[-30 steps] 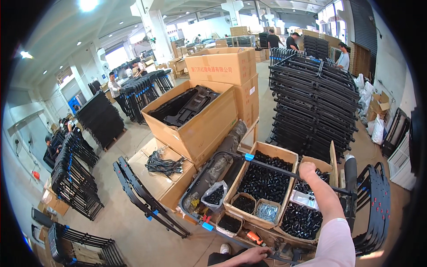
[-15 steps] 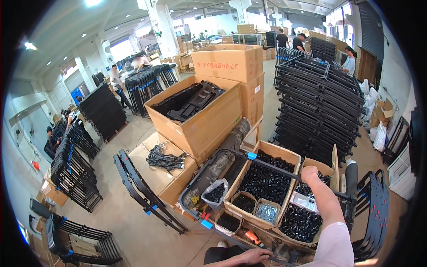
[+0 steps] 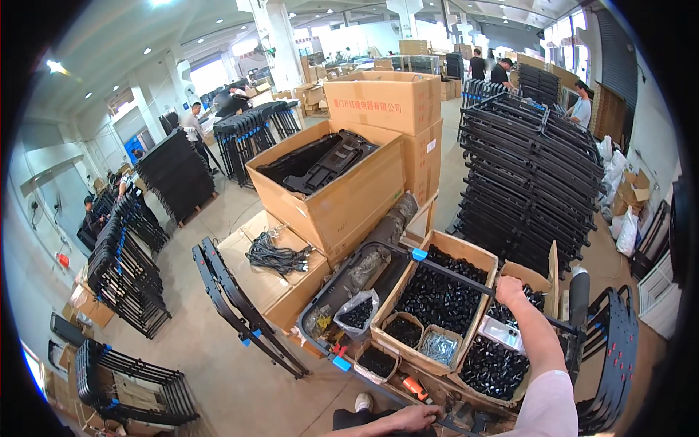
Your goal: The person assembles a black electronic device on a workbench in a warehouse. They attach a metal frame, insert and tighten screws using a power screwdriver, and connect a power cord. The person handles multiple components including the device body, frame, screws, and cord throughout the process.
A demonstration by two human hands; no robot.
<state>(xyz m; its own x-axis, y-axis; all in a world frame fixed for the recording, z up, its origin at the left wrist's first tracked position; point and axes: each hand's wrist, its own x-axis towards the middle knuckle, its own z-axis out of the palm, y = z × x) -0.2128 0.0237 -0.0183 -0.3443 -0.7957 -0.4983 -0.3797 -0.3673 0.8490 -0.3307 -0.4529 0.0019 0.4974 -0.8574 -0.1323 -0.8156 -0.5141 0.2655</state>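
Note:
A black tubular frame (image 3: 459, 276) with blue pieces lies over the open parts boxes. My right hand (image 3: 510, 290) is closed around its far bar, at the right edge of the big cardboard box (image 3: 489, 280) of black plastic parts. At the lower edge my left hand (image 3: 419, 417) has its fingers curled on the frame's near bar. Below the left hand's bar, an orange-and-black power tool (image 3: 413, 386) lies beside a small box of black parts (image 3: 377, 362). Silver screws (image 3: 440, 347) fill a small tray in the big box.
A large carton (image 3: 331, 211) of black moulded parts stands ahead, with a bundle of black cables (image 3: 278, 255) on cardboard to its left. Stacked black frames (image 3: 528, 175) rise at the right. Two curved black legs (image 3: 244, 306) lean at the left. Several people work farther back.
The view has shifted slightly, so the scene sits a little farther right in the picture. Both hands keep their places on the frame.

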